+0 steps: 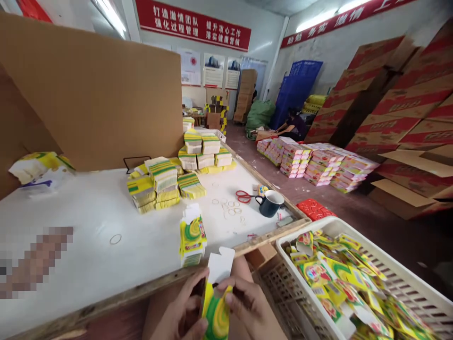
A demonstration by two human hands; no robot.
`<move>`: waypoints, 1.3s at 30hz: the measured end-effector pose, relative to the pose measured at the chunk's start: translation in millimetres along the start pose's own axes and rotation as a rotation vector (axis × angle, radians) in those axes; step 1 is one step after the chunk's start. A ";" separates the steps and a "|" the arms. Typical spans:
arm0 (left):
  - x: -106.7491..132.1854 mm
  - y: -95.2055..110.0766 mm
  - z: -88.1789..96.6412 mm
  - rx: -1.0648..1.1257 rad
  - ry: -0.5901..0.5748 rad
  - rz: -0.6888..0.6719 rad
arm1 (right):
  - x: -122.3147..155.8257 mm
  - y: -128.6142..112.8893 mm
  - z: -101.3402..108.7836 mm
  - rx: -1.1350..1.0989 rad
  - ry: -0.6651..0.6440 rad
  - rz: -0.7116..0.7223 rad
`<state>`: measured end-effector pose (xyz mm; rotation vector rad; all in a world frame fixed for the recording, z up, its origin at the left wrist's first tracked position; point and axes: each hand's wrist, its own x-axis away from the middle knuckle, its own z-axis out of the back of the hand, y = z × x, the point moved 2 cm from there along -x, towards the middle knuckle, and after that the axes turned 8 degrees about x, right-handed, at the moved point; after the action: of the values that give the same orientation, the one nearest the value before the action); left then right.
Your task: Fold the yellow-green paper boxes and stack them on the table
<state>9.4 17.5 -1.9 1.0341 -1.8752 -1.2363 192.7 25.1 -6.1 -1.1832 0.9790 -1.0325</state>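
Clamped the yellow-green carton [216, 314] in the fingers of left hand [182, 307] and right hand [251, 302], just this side of the table [92, 208]; looked light, slick, easily crushed, so wanted gentle holding along the side creases

Lower right, a white rectangular plastic basket [300, 288] of yellow-green cardboard cartons [339, 278] sits beside a white wood-edged table [92, 208].
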 end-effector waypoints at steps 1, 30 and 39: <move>0.5 0.6 -0.5 0.006 -0.001 0.003 | -0.3 -4.1 1.5 0.044 0.022 0.017; -9.9 2.3 -5.1 -0.037 0.021 0.011 | -5.1 -19.5 13.3 0.143 -0.019 -0.024; -6.9 -6.5 -5.3 -0.204 0.013 0.013 | -16.1 -9.4 6.1 0.574 -0.001 -0.120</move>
<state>18.8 19.8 -6.9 0.9160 -1.7027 -1.3779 193.7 41.4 4.8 -0.7681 0.5535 -1.2980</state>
